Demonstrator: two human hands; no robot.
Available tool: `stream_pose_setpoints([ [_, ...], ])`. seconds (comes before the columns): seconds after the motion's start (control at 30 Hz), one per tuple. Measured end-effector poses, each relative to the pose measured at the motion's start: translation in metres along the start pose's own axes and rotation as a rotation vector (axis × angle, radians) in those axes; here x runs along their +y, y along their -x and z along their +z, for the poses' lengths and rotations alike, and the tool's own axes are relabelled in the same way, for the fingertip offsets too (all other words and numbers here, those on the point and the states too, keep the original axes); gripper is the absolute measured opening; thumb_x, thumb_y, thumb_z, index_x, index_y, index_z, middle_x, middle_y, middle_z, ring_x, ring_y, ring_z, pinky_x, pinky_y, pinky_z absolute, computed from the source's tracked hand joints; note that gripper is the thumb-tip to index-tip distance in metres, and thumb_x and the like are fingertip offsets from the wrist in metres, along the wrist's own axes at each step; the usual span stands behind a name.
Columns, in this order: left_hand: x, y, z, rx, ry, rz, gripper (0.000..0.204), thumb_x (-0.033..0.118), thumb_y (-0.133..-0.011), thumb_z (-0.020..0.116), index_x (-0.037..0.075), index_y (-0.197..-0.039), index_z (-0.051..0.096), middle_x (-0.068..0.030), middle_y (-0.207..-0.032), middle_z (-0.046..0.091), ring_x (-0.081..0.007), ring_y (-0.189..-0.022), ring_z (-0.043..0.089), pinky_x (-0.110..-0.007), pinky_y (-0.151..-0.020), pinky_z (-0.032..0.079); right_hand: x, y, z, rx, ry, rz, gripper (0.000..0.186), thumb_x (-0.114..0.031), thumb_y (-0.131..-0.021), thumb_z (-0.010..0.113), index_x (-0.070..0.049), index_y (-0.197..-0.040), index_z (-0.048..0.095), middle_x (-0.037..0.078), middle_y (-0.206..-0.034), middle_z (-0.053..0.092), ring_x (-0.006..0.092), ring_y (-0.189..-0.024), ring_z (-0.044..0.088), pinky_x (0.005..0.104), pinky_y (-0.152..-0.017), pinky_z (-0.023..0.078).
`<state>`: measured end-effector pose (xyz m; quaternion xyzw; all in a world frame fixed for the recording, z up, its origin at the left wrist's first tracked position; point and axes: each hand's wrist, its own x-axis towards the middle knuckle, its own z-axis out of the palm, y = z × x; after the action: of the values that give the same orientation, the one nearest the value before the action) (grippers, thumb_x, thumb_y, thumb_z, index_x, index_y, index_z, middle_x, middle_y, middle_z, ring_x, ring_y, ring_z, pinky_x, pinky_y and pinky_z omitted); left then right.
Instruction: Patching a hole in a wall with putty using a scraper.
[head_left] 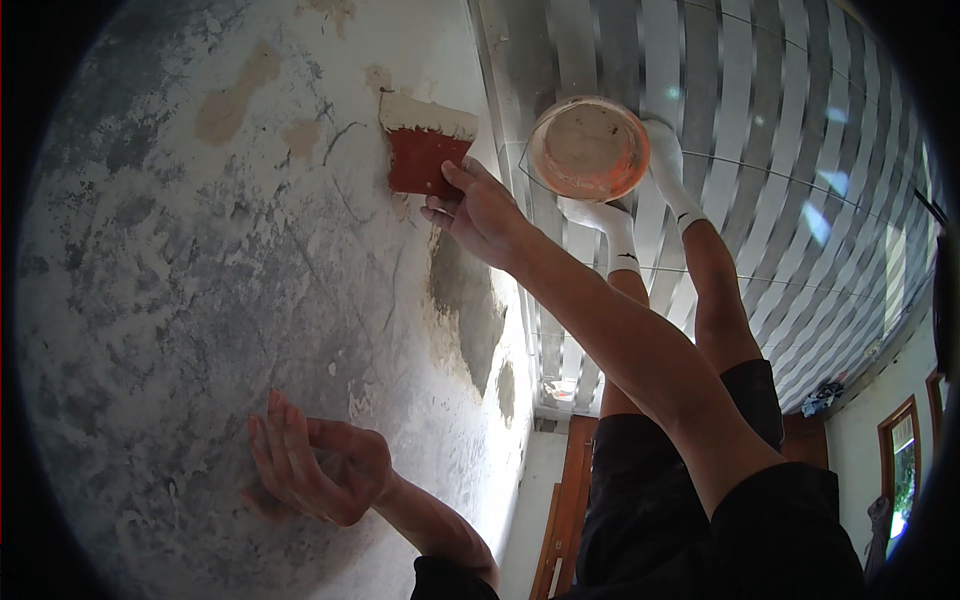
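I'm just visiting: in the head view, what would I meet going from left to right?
Left hand, red scraper, round bucket, rightmost white sock, wood-framed window.

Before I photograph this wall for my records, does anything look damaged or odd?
Yes, the wall looks damaged: its surface is mottled, and a ragged-edged grey patch just below the right hand in the picture stands out against paler surroundings.
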<state>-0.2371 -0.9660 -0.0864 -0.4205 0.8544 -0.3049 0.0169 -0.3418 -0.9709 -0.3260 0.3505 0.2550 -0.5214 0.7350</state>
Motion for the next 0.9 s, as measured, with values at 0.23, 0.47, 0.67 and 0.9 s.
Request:
stream_pose_setpoints([
  [0.23, 0.000, 0.004, 0.001, -0.011, 0.021, 0.007, 0.016, 0.001, -0.084, 0.057, 0.007, -0.096, 0.066, -0.0075, -0.097, 0.072, -0.0258, -0.099, 0.068, -0.048, -0.112, 0.019, -0.034, 0.023, -0.094, 0.265, 0.193, -0.130, 0.018, -0.024, -0.100, 0.048, -0.011, -0.113, 0.049, 0.003, -0.096, 0.058, 0.0146, -0.083, 0.056, 0.0350, -0.081, 0.046],
  [0.47, 0.006, 0.020, 0.014, 0.012, 0.180, -0.051, 0.017, -0.002, -0.088, 0.054, 0.004, -0.099, 0.065, -0.0104, -0.097, 0.072, -0.0292, -0.098, 0.068, -0.048, -0.111, 0.021, -0.100, 0.027, -0.209, 0.632, 1.549, -0.501, 0.028, -0.018, -0.095, 0.048, -0.005, -0.120, 0.051, 0.019, -0.090, 0.068, 0.0273, -0.078, 0.069, 0.0398, -0.073, 0.055],
  [0.67, 0.036, 0.049, 0.047, -0.102, 0.164, 0.007, 0.016, -0.002, -0.089, 0.052, 0.003, -0.098, 0.064, -0.0130, -0.094, 0.072, -0.0313, -0.098, 0.067, -0.045, -0.112, 0.023, -0.142, -0.035, -0.246, 0.540, 2.148, -0.253, 0.032, -0.015, -0.091, 0.052, -0.012, -0.123, 0.053, 0.021, -0.096, 0.066, 0.0386, -0.088, 0.065, 0.0479, -0.076, 0.053],
  [0.9, 0.051, 0.052, 0.074, 0.037, 0.312, 0.012, 0.016, 0.018, -0.089, 0.061, 0.005, -0.097, 0.067, -0.0107, -0.096, 0.072, -0.0282, -0.095, 0.068, -0.040, -0.110, 0.023, -0.150, -0.102, -0.292, 0.404, 2.406, -0.174, 0.029, -0.024, -0.094, 0.046, -0.016, -0.118, 0.060, 0.015, -0.106, 0.067, 0.0330, -0.100, 0.064, 0.0435, -0.085, 0.051],
])
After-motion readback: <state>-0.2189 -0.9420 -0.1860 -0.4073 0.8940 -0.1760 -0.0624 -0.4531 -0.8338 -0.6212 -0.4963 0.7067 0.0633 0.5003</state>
